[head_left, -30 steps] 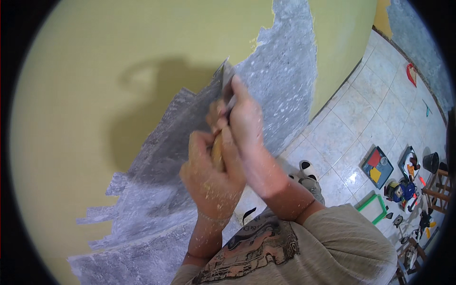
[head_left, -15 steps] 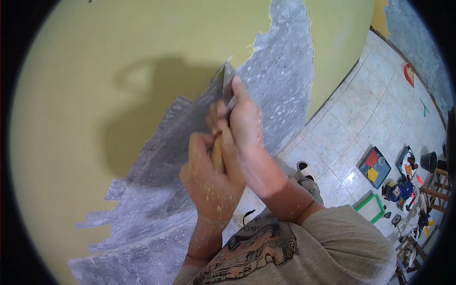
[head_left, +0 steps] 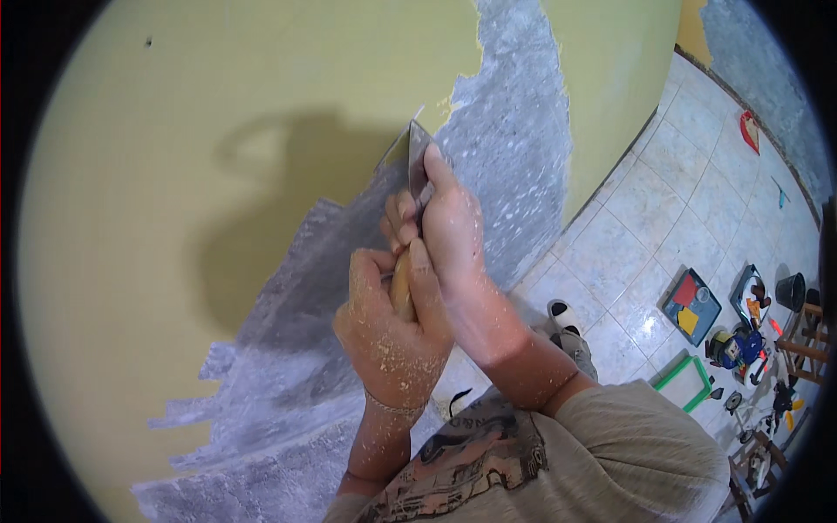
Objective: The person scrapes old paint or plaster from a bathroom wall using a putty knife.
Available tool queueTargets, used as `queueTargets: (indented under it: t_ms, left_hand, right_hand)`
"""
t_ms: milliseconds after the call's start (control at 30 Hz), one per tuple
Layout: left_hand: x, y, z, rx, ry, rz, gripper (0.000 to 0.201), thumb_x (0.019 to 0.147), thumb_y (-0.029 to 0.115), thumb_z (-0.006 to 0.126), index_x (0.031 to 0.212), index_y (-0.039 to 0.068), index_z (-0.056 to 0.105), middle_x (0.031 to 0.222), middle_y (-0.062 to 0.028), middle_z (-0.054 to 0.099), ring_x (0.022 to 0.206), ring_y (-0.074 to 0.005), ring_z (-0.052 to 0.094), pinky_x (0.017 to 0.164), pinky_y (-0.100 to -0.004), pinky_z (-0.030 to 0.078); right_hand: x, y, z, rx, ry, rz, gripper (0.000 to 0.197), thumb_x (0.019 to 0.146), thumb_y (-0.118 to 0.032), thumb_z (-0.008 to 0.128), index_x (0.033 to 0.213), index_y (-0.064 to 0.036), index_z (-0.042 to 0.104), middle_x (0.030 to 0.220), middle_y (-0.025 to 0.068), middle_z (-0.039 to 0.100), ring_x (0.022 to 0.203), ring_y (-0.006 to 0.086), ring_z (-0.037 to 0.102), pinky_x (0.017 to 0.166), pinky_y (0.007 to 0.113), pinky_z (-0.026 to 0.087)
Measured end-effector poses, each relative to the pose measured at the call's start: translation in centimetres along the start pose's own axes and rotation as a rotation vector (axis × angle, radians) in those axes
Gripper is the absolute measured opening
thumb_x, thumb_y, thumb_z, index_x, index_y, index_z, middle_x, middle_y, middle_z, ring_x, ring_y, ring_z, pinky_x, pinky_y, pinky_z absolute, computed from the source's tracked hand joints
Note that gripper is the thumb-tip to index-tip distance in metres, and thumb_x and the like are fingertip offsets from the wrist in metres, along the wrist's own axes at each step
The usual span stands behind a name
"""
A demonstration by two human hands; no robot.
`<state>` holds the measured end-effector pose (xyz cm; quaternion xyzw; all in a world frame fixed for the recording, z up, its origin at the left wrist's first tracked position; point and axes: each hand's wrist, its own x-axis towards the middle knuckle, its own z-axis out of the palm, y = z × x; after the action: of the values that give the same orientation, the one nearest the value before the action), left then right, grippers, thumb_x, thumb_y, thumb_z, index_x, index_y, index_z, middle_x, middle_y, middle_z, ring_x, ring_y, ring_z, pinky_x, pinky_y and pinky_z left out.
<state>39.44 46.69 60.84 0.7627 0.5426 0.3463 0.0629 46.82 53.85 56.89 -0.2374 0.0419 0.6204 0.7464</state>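
A scraper with a wooden handle [head_left: 402, 295] and a flat metal blade [head_left: 419, 150] is held in both hands against the wall. My left hand [head_left: 390, 327], dusted with pale flakes, is wrapped round the handle. Further up, my right hand [head_left: 452, 222] grips the blade, its thumb lying along the metal. The blade's far edge meets the yellow-green paint [head_left: 349, 61] where it borders a bare grey patch [head_left: 510, 148]. A thin curl of paint seems to stick up at the blade's corner. Fingers hide where handle and blade join.
Pale floor tiles [head_left: 628, 235] lie to the right of the wall. On them are a dark tray [head_left: 690, 307] with red and yellow pieces, a green-rimmed tray [head_left: 684, 383], a blue power tool [head_left: 737, 349], a black bucket [head_left: 790, 292] and a wooden stool [head_left: 802, 349].
Against the wall, both hands and the scraper have slid slightly up along the paint's edge. The wall has shifted a little downward in view. Both grips are the same.
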Motion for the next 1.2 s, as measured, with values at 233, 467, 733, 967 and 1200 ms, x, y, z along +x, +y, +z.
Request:
queueTargets:
  t_ms: [233,467,733,967,1200]
  left_hand:
    - [1.0,1.4,0.2,-0.033,-0.053,-0.066,0.031,0.099,0.024,0.063,0.084,-0.002,0.055,0.066,-0.0200,0.061,0.057,-0.0264,0.063,0.056,-0.0386,0.046]
    - [1.2,0.8,0.8,-0.011,-0.032,0.027,0.030,0.099,0.023,0.065,0.084,-0.002,0.055,0.070,-0.0216,0.063,0.060,-0.0261,0.060,0.060,-0.0385,0.047]
    - [1.9,0.5,1.5,-0.068,-0.019,0.033,0.029,0.098,0.021,0.066,0.083,-0.001,0.056,0.066,-0.0201,0.063,0.058,-0.0239,0.063,0.058,-0.0368,0.046]
    - [2.6,1.3,1.5,0.029,-0.014,0.092,0.028,0.097,0.022,0.066,0.084,-0.002,0.057,0.068,-0.0227,0.061,0.062,-0.0350,0.065,0.059,-0.0418,0.047]
    - [2.8,1.1,1.8,0.033,-0.028,0.089,0.029,0.097,0.022,0.066,0.083,-0.001,0.057,0.070,-0.0242,0.061,0.064,-0.0395,0.063,0.061,-0.0433,0.047]
  right_hand:
    - [-0.5,-0.8,0.3,0.043,0.020,0.056,0.047,0.106,-0.040,0.048,0.078,-0.0027,0.052,0.059,0.0091,0.053,0.043,0.0175,0.049,0.040,0.033,0.039]
    - [1.0,-1.4,0.7,0.006,0.068,-0.008,0.056,0.105,-0.042,0.044,0.066,-0.0021,0.054,0.052,0.0096,0.051,0.040,0.0188,0.047,0.038,0.035,0.039]
    - [1.9,-1.1,0.1,0.044,0.061,-0.056,0.054,0.105,-0.043,0.047,0.074,-0.0004,0.056,0.055,0.0083,0.050,0.040,0.0192,0.046,0.038,0.037,0.038]
    - [0.7,-2.1,0.7,0.040,0.027,-0.039,0.051,0.105,-0.040,0.047,0.074,-0.0009,0.055,0.057,0.0097,0.050,0.042,0.0192,0.048,0.038,0.037,0.039]
    - [2.7,-2.5,0.3,0.028,0.043,-0.064,0.053,0.105,-0.042,0.049,0.073,0.0004,0.055,0.059,0.0104,0.052,0.042,0.0199,0.048,0.041,0.038,0.042]
